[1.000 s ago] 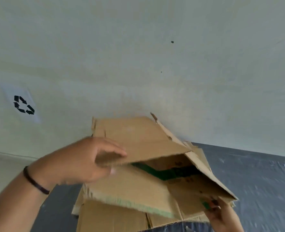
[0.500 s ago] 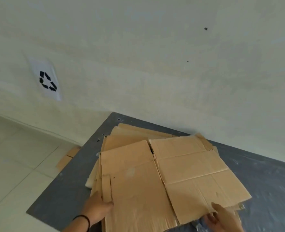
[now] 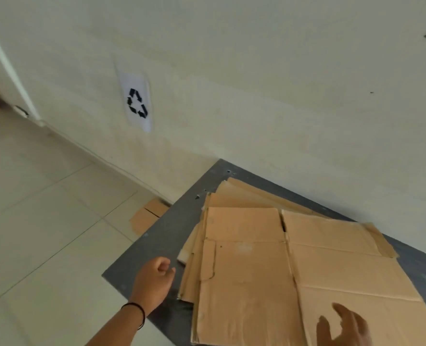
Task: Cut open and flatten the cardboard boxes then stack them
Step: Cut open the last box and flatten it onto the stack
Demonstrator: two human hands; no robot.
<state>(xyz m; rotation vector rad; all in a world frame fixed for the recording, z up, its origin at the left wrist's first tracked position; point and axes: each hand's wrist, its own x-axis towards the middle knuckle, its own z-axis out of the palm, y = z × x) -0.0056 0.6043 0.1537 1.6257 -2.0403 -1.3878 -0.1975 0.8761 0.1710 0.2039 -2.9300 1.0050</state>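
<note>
Creased flat cardboard stack [image 3: 269, 270] on smooth grey mat [image 3: 167, 236]

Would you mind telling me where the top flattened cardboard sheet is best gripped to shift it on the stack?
Probably by its left edge, coming in from the left hand side. The top flattened cardboard sheet lies flat on the stack, so only edges offer a pinch, and that edge sits free and nearest the open hand.

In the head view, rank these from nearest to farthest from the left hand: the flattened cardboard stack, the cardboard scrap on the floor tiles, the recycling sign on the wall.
From the left hand:
1. Flattened cardboard stack, just right of it on the grey mat.
2. Cardboard scrap, on the tiles beyond the mat's edge.
3. Recycling sign, up on the wall.
</note>
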